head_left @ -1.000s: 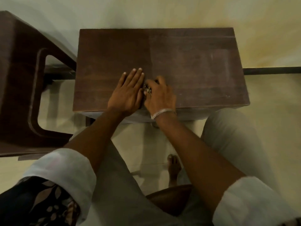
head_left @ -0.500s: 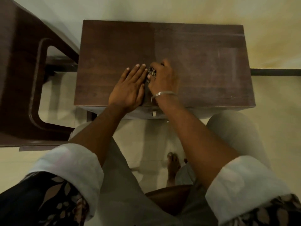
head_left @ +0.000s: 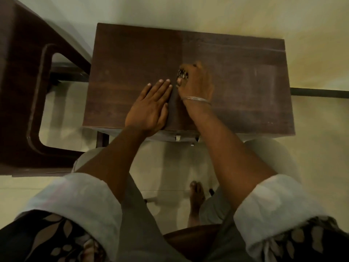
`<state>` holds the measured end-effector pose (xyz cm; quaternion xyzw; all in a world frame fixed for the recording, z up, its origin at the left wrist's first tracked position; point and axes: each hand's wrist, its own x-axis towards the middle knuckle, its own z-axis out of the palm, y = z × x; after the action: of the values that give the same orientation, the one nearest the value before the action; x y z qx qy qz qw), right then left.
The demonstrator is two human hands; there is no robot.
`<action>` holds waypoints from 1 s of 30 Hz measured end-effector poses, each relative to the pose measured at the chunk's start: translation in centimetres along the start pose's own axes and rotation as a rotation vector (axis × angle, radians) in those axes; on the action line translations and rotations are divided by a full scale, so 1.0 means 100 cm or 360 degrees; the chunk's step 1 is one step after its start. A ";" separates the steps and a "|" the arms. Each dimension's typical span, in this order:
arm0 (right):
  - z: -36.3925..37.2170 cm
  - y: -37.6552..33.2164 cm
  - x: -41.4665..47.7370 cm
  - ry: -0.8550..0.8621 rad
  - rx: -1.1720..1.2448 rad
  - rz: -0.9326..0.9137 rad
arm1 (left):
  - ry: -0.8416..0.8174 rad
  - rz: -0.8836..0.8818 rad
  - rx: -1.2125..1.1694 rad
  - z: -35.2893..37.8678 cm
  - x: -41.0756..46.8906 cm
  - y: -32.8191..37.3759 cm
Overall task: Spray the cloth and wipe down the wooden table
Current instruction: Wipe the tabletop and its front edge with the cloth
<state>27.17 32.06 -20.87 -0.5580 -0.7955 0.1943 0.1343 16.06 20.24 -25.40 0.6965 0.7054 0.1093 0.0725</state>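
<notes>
Mostly, your right hand [head_left: 197, 83] hides the cloth [head_left: 182, 73]: only a patterned scrap shows under its curled fingers, pressed on the wooden table [head_left: 245, 82]. Just left of it, your left hand [head_left: 151, 108] lies flat, fingers straight, holding nothing.

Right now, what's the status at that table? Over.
Left hand flat on the wooden table. Right hand grips the patterned cloth against it. Dark wooden furniture beside the table's left edge.

Dark wooden table [head_left: 132, 59], small patterned cloth [head_left: 182, 74] bunched near its middle.
</notes>
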 end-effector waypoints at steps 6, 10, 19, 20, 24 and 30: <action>-0.003 0.013 -0.042 -0.0022 -0.0067 0.0031 | 0.0044 -0.0015 -0.0011 0.001 0.000 0.001; 0.002 0.006 -0.004 0.0035 -0.0052 0.0017 | 0.0037 -0.0011 -0.0011 0.002 0.000 -0.001; 0.000 0.009 -0.009 -0.0005 -0.0135 -0.0028 | 0.0014 -0.0035 -0.0065 0.001 0.000 -0.003; 0.001 0.008 -0.006 0.0010 -0.0130 -0.0033 | 0.0007 -0.0041 -0.0068 0.001 0.000 -0.004; 0.006 -0.007 0.052 -0.0002 -0.0092 -0.0062 | -0.0024 -0.0046 -0.0075 0.001 -0.001 -0.006; 0.003 -0.006 0.053 -0.0037 -0.0076 -0.0044 | 0.0024 -0.0116 -0.0180 0.000 0.000 -0.002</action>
<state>24.77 36.81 -20.87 -0.5476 -0.8092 0.1797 0.1143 15.88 20.20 -25.41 0.6643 0.7236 0.1515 0.1105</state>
